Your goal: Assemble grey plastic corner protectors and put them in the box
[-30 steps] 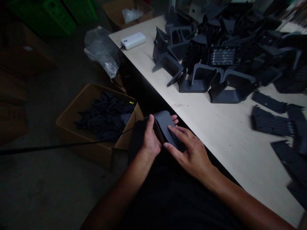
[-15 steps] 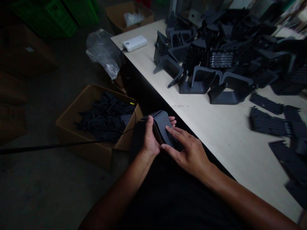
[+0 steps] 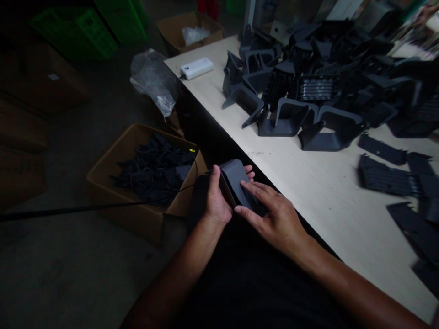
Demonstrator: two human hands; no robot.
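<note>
A dark grey plastic part with a rounded edge is held between my two hands, just off the table's near edge. My left hand wraps it from the left and beneath, thumb up along its side and fingertips showing past the far side. On its right side, my right hand grips with thumb and fingers. Its underside is hidden by my palms. To the left, a cardboard box on the floor contains many dark plastic pieces.
The pale table bears a heap of dark plastic brackets, flat ribbed plates and a white power bank. A clear plastic bag hangs by its corner. A black cable crosses the left side. Green crates stand behind.
The view has shifted slightly, so the surroundings sit a little lower and further right. Both hands keep their hold on the grey part, with barely any movement.
</note>
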